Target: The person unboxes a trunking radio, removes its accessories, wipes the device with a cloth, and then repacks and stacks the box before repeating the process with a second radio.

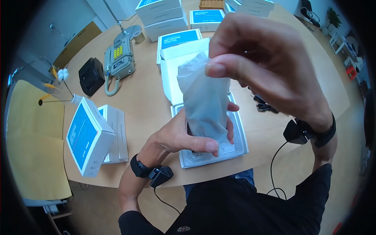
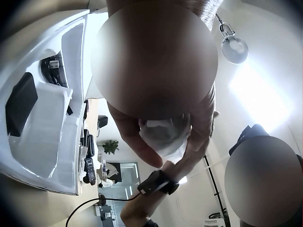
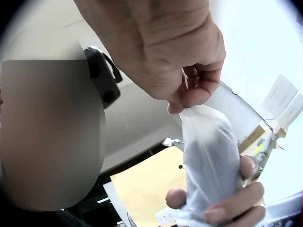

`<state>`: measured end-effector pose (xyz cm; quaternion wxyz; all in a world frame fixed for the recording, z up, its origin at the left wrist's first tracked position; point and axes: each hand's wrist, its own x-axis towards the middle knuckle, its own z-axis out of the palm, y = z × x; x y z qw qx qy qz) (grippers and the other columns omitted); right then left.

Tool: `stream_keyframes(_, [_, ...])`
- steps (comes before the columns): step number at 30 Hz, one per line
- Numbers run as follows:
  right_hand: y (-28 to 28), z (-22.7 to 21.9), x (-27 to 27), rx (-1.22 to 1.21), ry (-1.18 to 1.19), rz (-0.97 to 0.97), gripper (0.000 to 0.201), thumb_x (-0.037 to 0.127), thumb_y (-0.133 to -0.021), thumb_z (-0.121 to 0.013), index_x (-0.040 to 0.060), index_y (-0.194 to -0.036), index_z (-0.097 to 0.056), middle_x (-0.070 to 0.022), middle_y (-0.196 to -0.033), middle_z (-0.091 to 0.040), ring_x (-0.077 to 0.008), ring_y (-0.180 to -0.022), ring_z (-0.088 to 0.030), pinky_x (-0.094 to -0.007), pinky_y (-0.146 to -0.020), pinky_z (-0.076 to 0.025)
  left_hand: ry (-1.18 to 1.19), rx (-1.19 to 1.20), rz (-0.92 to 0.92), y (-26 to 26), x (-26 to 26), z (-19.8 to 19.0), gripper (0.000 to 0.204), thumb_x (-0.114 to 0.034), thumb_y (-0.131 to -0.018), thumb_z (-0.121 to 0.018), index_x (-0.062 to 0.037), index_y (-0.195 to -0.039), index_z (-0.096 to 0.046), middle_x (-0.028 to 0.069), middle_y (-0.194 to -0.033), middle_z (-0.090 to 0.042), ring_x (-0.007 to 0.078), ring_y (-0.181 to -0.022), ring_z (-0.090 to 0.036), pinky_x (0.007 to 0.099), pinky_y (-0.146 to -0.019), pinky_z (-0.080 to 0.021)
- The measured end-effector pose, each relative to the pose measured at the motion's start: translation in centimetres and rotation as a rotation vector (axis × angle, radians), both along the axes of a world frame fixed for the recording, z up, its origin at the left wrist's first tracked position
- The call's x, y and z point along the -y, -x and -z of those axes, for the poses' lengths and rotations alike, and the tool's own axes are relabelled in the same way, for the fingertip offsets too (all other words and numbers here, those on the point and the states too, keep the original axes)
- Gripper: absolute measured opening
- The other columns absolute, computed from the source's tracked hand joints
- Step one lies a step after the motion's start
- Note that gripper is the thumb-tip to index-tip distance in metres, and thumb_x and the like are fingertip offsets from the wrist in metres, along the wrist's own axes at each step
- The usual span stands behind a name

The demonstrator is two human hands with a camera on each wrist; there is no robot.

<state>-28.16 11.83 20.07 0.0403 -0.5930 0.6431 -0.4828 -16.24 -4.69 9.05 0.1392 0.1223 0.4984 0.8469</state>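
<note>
A white translucent plastic bag (image 1: pixel 203 96) with a long, darker thing inside stands upright between my hands. My left hand (image 1: pixel 178 139) grips its lower part, thumb in front and fingers around the far side. At the top, my right hand (image 1: pixel 270 58) pinches the bag's end between thumb and forefinger. The right wrist view shows the bag (image 3: pixel 210 163) pulled up to a peak under those fingertips. What the bag wraps is hidden by the film. Below the hands lies an open white box (image 1: pixel 241 137), lid folded back, with a molded tray inside; a black piece (image 2: pixel 21 104) sits in that tray.
Closed blue-and-white boxes stand left (image 1: pixel 88 137) and in stacks (image 1: pixel 164 21) at the back. A grey desk phone (image 1: pixel 119 58) and a black device (image 1: pixel 91 76) are at the back left. Black cables (image 1: pixel 266 106) lie right of the open box.
</note>
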Motion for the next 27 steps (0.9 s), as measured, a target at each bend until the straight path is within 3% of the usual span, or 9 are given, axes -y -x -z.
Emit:
stream_keyframes(6, [-0.2,1.5,0.8,-0.238,0.199,-0.019,0.013,0.001,-0.097,-0.068,-0.0026,-0.105,-0.058,-0.0066,-0.099,-0.062,-0.0078,-0.078,-0.058,-0.0217,-0.066,-0.050,0.161,0.079,-0.047,-1.0,0.7,-0.7,0.063,-0.009,-0.081,-0.082,0.0017,-0.135,-0.049,0.0110,-0.103,-0.068,0.0216,-0.096,-0.068,0.0334,-0.076,-0.059])
stream_keyframes(7, [1.4,2.2,0.0,-0.181,0.259,0.023,0.020,0.005,-0.099,-0.065,-0.0018,-0.115,-0.055,-0.0100,-0.112,-0.061,-0.0075,-0.081,-0.055,-0.0201,-0.064,-0.047,0.314,0.086,-0.304,-1.5,0.0,-1.2,0.059,-0.013,-0.080,-0.084,0.0011,-0.129,-0.053,0.0098,-0.100,-0.068,0.0194,-0.092,-0.068,0.0310,-0.070,-0.057])
stream_keyframes(9, [0.2,2.7,-1.0,-0.012,0.199,0.196,0.084,0.044,-0.081,-0.084,0.0015,-0.143,-0.045,-0.0095,-0.125,-0.058,-0.0070,-0.081,-0.053,-0.0182,-0.061,-0.043,0.753,-0.223,-0.715,-1.4,-0.1,-0.6,0.052,-0.012,-0.080,-0.083,0.0000,-0.123,-0.057,0.0058,-0.099,-0.069,0.0155,-0.089,-0.067,0.0305,-0.074,-0.055])
stream_keyframes(11, [-0.4,3.5,-1.6,-0.036,-0.079,0.260,0.136,0.067,-0.052,-0.093,0.0083,-0.159,-0.031,-0.0066,-0.133,-0.055,-0.0070,-0.076,-0.052,-0.0176,-0.059,-0.041,0.966,-0.324,-0.803,-1.5,0.0,-0.1,0.050,-0.007,-0.075,-0.080,0.0000,-0.119,-0.055,0.0170,-0.105,-0.067,0.0305,-0.098,-0.069,0.0392,-0.083,-0.054])
stream_keyframes(17, [0.2,5.5,-0.1,-0.240,0.094,0.146,0.027,0.017,-0.091,-0.079,-0.0003,-0.107,-0.066,-0.0037,-0.090,-0.059,-0.0091,-0.076,-0.056,-0.0236,-0.064,-0.045,1.120,-0.382,-0.776,-2.1,-1.2,1.1,0.060,-0.012,-0.074,-0.084,-0.0013,-0.123,-0.051,0.0207,-0.106,-0.064,0.0393,-0.101,-0.066,0.0449,-0.082,-0.053])
stream_keyframes(20, [-0.2,4.0,0.7,-0.261,0.173,-0.034,0.015,0.009,-0.095,-0.072,-0.0030,-0.095,-0.063,-0.0050,-0.085,-0.057,-0.0105,-0.076,-0.057,-0.0246,-0.066,-0.046,0.872,-0.295,-0.585,-2.4,-0.7,1.0,0.074,-0.019,-0.079,-0.087,-0.0020,-0.138,-0.045,0.0165,-0.116,-0.064,0.0312,-0.113,-0.064,0.0430,-0.087,-0.054])
stream_keyframes(22, [-0.3,3.9,1.0,-0.137,0.129,-0.122,0.019,0.014,-0.098,-0.069,-0.0024,-0.096,-0.060,-0.0053,-0.089,-0.058,-0.0106,-0.079,-0.056,-0.0243,-0.069,-0.046,0.241,-0.115,-0.153,-1.8,0.5,0.5,0.087,-0.027,-0.080,-0.089,-0.0018,-0.147,-0.040,0.0126,-0.126,-0.062,0.0244,-0.122,-0.060,0.0404,-0.096,-0.052])
stream_keyframes(23, [-0.1,4.0,1.4,-0.097,0.129,-0.150,0.019,0.016,-0.100,-0.067,-0.0014,-0.098,-0.059,-0.0054,-0.092,-0.058,-0.0104,-0.081,-0.055,-0.0238,-0.071,-0.045,0.291,-0.054,-0.010,-1.5,1.5,-0.1,0.091,-0.029,-0.080,-0.089,-0.0003,-0.150,-0.039,0.0121,-0.131,-0.060,0.0219,-0.127,-0.056,0.0373,-0.098,-0.052])
stream_keyframes(27, [0.0,4.7,1.2,0.108,0.106,-0.174,0.022,0.023,-0.105,-0.061,0.0016,-0.105,-0.056,-0.0048,-0.099,-0.058,-0.0083,-0.086,-0.052,-0.0222,-0.073,-0.043,0.106,-0.150,-0.029,-1.5,0.8,2.4,0.071,-0.033,-0.087,-0.083,0.0015,-0.139,-0.049,0.0114,-0.122,-0.063,0.0186,-0.113,-0.063,0.0319,-0.084,-0.057])
